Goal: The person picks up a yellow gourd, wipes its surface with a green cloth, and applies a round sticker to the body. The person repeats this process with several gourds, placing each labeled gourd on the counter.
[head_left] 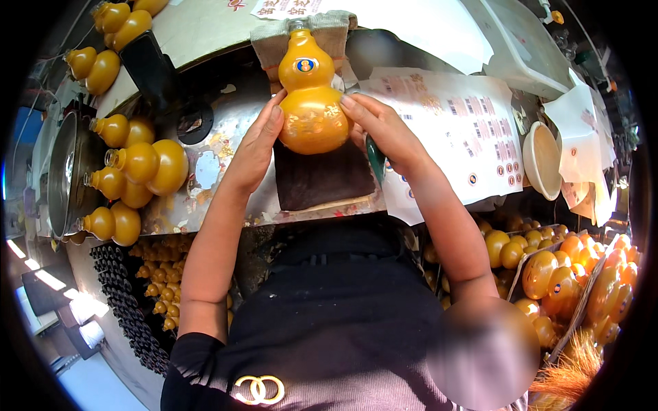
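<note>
A glossy amber gourd-shaped bottle (315, 122) lies in front of me, its clear neck pointing away and resting on a folded beige cloth (336, 33). It bears a round blue emblem on the upper bulb and pale gold marks on the lower one. My left hand (259, 140) presses against the lower bulb's left side. On the right side, my right hand (385, 127) grips the same bulb, thumb on top; its other fingers are partly hidden. Below the bottle is a dark brown pad (322, 179). Beside my right wrist shows a curved dark green object (375, 159).
Several amber gourd bottles (168, 168) stand at left, near a metal basin (65, 171) and a black phone-like slab (147, 68). Printed sticker sheets (449, 130) cover the right side, with a pale bowl (543, 161) beyond. Crates of bottles (558, 281) sit lower right.
</note>
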`<state>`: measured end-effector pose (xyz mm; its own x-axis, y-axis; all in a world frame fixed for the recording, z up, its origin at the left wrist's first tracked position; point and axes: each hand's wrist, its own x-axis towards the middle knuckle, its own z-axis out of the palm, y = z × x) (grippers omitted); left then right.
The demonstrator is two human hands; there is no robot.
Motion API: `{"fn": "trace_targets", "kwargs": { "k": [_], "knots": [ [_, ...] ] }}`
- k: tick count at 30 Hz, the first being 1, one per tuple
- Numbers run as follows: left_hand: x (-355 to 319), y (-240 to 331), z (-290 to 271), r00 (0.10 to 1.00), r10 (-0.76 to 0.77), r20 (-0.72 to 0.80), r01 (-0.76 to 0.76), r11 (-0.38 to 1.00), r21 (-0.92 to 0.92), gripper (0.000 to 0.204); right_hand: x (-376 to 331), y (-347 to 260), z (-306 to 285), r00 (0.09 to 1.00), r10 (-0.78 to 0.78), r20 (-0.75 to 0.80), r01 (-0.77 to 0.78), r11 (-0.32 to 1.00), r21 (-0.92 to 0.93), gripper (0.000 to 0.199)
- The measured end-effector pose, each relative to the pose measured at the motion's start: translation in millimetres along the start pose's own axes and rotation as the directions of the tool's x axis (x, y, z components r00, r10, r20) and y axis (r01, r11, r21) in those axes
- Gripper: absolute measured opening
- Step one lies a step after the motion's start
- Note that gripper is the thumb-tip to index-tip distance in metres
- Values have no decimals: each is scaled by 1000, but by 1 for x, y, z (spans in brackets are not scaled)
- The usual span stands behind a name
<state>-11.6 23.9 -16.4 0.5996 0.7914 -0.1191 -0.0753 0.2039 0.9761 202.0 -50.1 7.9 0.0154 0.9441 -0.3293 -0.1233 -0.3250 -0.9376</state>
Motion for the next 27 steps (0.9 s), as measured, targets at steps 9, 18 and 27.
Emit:
{"fn": "trace_targets", "kwargs": {
  "k": [9,18,27],
  "knots": [
    [-1,14,23,994,-34,-100,30,999,-41,79,1,-12,10,999,-26,20,29,988,-150,66],
    [2,18,27,986,18,-168,5,991,133,80,2,-5,10,999,-41,-1,40,985,-169,68],
    [12,21,24,990,-40,-133,47,998,48,82,3,-1,9,997,-71,-14,68,983,-170,65]
  ]
}}
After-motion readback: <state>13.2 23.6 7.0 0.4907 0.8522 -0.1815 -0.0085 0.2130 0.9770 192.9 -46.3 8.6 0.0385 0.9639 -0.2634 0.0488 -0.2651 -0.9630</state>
